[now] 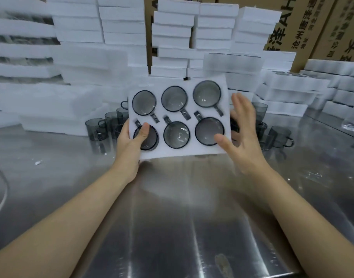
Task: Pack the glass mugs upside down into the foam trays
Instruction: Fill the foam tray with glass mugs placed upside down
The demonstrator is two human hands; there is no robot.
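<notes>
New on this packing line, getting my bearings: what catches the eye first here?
A white foam tray holding six smoky grey glass mugs, raised at centre, the left hand gripping its left edge, the right hand open beside it. Loose grey mugs stand behind on the steel table, before tall stacks of white foam trays.

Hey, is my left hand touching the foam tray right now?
Touching. The head view shows the left hand gripping the foam tray at its left edge, with the thumb lying across the tray's front.
</notes>
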